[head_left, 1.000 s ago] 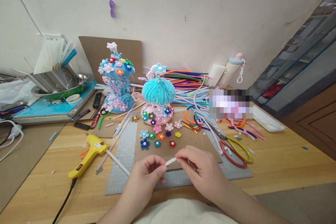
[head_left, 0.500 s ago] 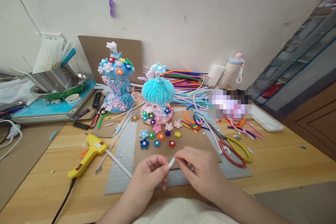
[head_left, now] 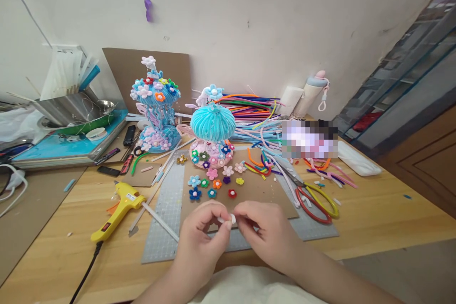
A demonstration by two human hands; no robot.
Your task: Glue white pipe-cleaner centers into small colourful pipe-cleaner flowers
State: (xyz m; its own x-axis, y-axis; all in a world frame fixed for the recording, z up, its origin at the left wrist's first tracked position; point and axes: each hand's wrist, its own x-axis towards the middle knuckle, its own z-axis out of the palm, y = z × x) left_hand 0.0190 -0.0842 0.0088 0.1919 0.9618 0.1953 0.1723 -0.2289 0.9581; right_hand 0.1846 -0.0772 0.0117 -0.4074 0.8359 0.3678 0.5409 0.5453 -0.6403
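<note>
Between the thumb and index finger of my left hand is a short piece of white pipe cleaner, curled over at its end. The fingers of my right hand are pinched together at the right side of the same piece; its tip is partly hidden there. Beyond both hands, small pipe-cleaner flowers in several colours, such as a red flower and a dark blue flower, lie on a brown cardboard sheet. Behind them stands a turquoise-topped pipe-cleaner ornament on a pink flowered base.
A yellow glue gun lies at the left, scissors at the right. Under the cardboard is a grey cutting mat. A taller blue flowered ornament and bundled pipe cleaners are at the back.
The white piece was straight and stretched between my fingertips; now it is curled and shows less. My two hands have come slightly closer together. The view has shifted a little.
</note>
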